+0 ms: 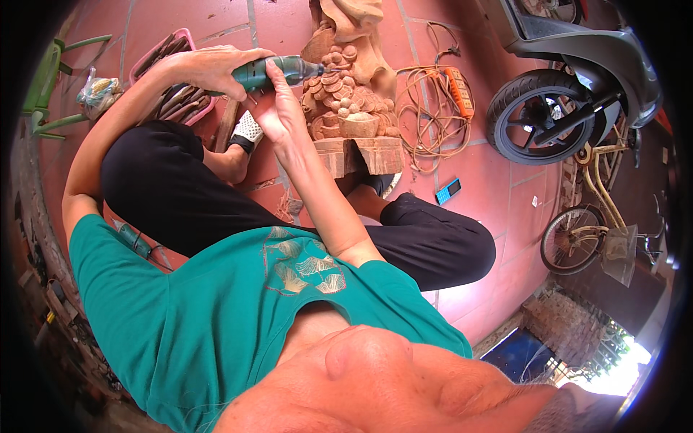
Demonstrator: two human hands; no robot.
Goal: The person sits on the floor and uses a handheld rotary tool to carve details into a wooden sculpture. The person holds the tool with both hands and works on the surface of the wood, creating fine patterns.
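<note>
head view: your left hand point(211, 70) and right hand point(280, 115) both grip the green power tool point(278, 73), left of the wooden carving point(350, 108). loosen up and it could skid, gouging wood.

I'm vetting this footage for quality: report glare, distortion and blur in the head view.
Head view: glare blows out the bright patch at lower right; pale sheen washes the floor tiles beside the right knee; fisheye curvature bends straight edges near the frame's rim; the green power tool and brown carving look fairly crisp, though fine detail there is too small to judge.
</note>
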